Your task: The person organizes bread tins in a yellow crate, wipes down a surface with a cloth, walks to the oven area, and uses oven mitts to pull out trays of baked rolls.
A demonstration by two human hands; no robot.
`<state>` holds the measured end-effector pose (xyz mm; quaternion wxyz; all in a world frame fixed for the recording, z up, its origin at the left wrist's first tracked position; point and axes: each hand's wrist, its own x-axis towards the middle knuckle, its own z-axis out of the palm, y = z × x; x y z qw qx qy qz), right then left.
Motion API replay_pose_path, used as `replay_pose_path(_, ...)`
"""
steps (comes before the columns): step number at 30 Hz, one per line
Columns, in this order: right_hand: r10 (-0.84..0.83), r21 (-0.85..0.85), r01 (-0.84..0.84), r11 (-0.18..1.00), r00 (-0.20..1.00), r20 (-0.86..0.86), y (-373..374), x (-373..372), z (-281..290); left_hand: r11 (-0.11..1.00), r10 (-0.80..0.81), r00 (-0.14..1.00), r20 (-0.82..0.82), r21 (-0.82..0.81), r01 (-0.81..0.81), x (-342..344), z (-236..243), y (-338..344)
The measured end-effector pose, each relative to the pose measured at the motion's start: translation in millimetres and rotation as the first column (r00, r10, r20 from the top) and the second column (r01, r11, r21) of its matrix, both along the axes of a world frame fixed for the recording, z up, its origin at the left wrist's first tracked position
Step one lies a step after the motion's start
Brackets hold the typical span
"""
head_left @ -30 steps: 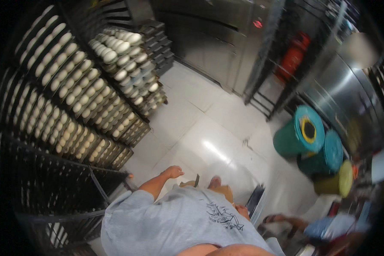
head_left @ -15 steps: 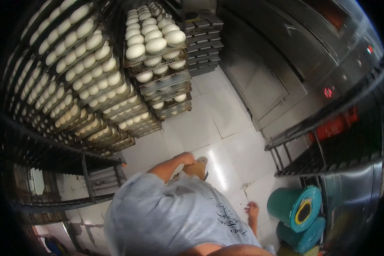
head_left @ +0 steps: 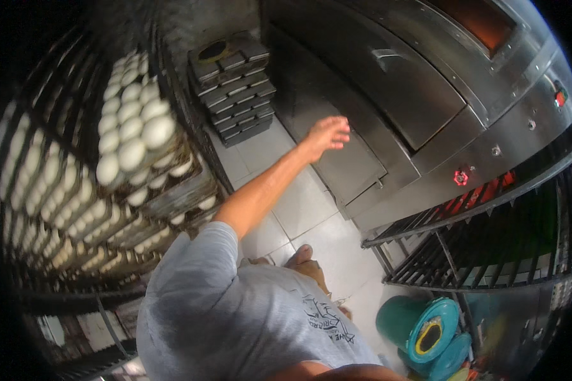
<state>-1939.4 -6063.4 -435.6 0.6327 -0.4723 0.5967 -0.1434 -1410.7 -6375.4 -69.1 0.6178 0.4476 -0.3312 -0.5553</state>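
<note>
My left arm reaches out ahead to the right, and its hand (head_left: 327, 136) is empty, with the fingers apart and lightly bent. It is held in front of a large stainless steel oven (head_left: 413, 108); whether it touches the metal cannot be told. Behind the hand, low on the oven front, is a flat metal panel (head_left: 353, 162). My right hand does not clearly show; the grey shirt covers that side. To the left, trays of smooth white rounded pieces (head_left: 130, 120), dough-like in look, stand in dark metal racks.
Stacked dark metal pans (head_left: 235, 89) stand at the far end, beside the oven. A red knob (head_left: 461, 178) juts from the oven's side. At right are a black slatted rack (head_left: 451, 254) and green tubs (head_left: 419, 327). White floor tiles (head_left: 308, 197) run between racks and oven.
My left hand has gone from near my body up and forward to the oven front. The view has turned right, so the trays now sit farther left. My right hand has dropped from clear sight.
</note>
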Motion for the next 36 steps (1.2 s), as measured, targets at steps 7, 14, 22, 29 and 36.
replay_pose_path(7,-0.353,-0.176,0.344,0.922,0.935,-0.023,-190,35,94,0.981,0.135,0.98,-0.146,-0.12,-0.153,42,93,-164)
replay_pose_path(14,-0.583,-0.142,0.573,0.807,0.811,-0.041,-148,64,96,0.973,0.147,0.891,-0.43,-0.1,-0.209,83,110,-279)
replay_pose_path(22,-0.227,-0.053,0.225,0.973,0.895,-0.384,37,124,-6,0.93,-0.107,0.788,-0.607,-0.342,-0.137,87,93,-275)
replay_pose_path(29,-0.514,-0.093,0.507,0.857,0.827,-0.229,-5,207,14,0.962,-0.134,0.79,-0.599,-0.27,-0.042,111,53,-214)
replay_pose_path(36,-0.598,-0.04,0.6,0.799,0.788,-0.144,-98,237,90,0.972,-0.143,0.827,-0.544,-0.233,0.015,132,28,-190)
